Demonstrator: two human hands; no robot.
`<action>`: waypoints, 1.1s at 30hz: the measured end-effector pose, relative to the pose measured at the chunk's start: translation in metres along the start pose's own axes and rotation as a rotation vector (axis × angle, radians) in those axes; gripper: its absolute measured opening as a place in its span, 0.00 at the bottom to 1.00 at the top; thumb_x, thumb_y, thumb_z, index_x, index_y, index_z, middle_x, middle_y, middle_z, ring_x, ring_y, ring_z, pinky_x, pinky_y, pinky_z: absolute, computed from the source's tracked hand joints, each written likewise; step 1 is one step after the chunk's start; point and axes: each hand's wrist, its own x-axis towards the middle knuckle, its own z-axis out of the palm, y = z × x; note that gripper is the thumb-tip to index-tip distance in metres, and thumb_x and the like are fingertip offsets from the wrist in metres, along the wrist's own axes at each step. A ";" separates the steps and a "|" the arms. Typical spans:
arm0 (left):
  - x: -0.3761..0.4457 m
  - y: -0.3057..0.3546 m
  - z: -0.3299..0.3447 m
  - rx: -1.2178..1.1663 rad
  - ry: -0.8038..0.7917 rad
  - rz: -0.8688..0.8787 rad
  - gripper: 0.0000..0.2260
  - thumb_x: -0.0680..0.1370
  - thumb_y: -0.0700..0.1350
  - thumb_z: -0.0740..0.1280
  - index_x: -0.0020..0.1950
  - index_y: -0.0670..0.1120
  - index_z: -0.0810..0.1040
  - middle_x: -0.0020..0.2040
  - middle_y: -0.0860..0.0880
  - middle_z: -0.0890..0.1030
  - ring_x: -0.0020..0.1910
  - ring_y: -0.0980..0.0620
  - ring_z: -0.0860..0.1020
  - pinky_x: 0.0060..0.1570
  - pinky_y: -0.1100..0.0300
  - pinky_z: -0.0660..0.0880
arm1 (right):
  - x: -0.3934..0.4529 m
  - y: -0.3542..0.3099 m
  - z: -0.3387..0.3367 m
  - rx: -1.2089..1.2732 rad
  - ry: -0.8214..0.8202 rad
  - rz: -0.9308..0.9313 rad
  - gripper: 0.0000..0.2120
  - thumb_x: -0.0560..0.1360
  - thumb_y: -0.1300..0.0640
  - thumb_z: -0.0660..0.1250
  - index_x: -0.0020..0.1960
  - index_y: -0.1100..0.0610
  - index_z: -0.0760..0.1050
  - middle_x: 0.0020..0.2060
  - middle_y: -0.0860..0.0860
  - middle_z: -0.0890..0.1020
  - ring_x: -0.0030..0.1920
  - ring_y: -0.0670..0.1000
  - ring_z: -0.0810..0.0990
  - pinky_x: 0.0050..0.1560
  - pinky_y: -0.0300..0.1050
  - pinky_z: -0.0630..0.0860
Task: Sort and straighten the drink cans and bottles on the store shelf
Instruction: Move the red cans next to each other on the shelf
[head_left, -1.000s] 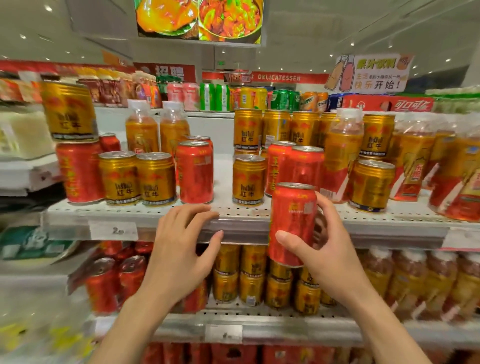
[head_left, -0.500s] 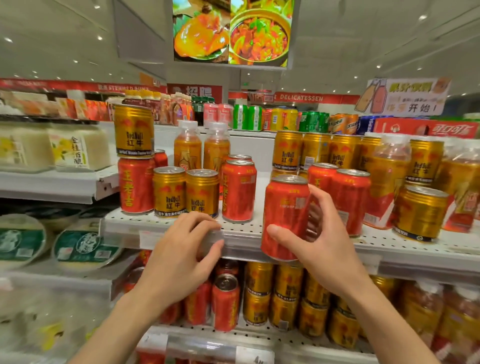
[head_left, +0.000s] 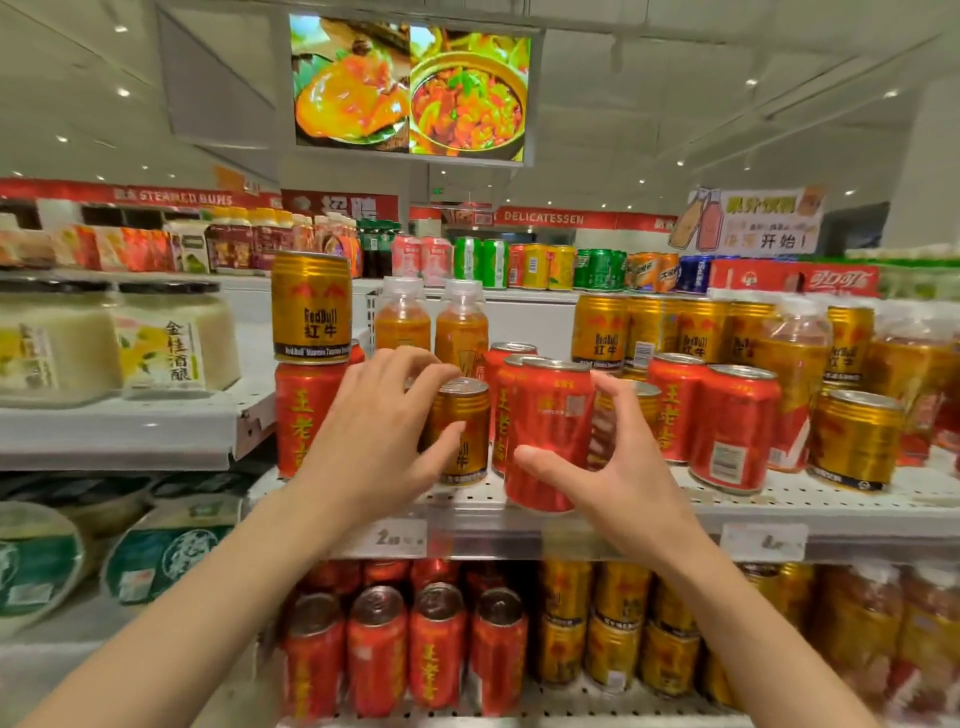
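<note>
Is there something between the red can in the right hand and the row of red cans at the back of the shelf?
Yes. The right hand holds the red can at the shelf's front edge. Another red can stands directly behind it, and a small gold can, gripped by the left hand, stands beside it.

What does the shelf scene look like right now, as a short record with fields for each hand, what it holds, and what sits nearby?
left hand: left hand grips a short gold can standing on the shelf
right hand: right hand grips a red can at the shelf's front edge
stack at left: gold can on top of a tall red can
behind the hands: two orange bottles, upright
right of the hands: more red cans, gold cans and bottles
shelf below: rows of red and gold cans
</note>
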 end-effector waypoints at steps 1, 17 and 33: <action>0.004 -0.002 0.001 -0.007 -0.031 0.002 0.25 0.77 0.61 0.61 0.70 0.50 0.73 0.63 0.49 0.75 0.63 0.49 0.72 0.64 0.51 0.69 | -0.001 0.000 0.002 0.002 -0.001 -0.001 0.41 0.65 0.42 0.80 0.70 0.38 0.60 0.61 0.38 0.77 0.63 0.41 0.77 0.67 0.49 0.75; 0.006 -0.008 0.014 -0.054 -0.072 -0.043 0.24 0.78 0.65 0.57 0.66 0.52 0.76 0.63 0.54 0.79 0.65 0.53 0.73 0.64 0.52 0.68 | 0.009 0.012 0.000 -0.204 0.039 -0.024 0.39 0.69 0.42 0.77 0.71 0.42 0.57 0.52 0.30 0.74 0.50 0.26 0.75 0.53 0.29 0.69; 0.003 -0.014 0.010 -0.059 -0.097 -0.013 0.26 0.79 0.64 0.55 0.72 0.54 0.72 0.68 0.56 0.76 0.69 0.55 0.69 0.67 0.54 0.64 | 0.052 -0.002 -0.009 -0.616 -0.237 -0.431 0.41 0.70 0.36 0.72 0.76 0.45 0.58 0.74 0.50 0.61 0.69 0.53 0.70 0.67 0.53 0.76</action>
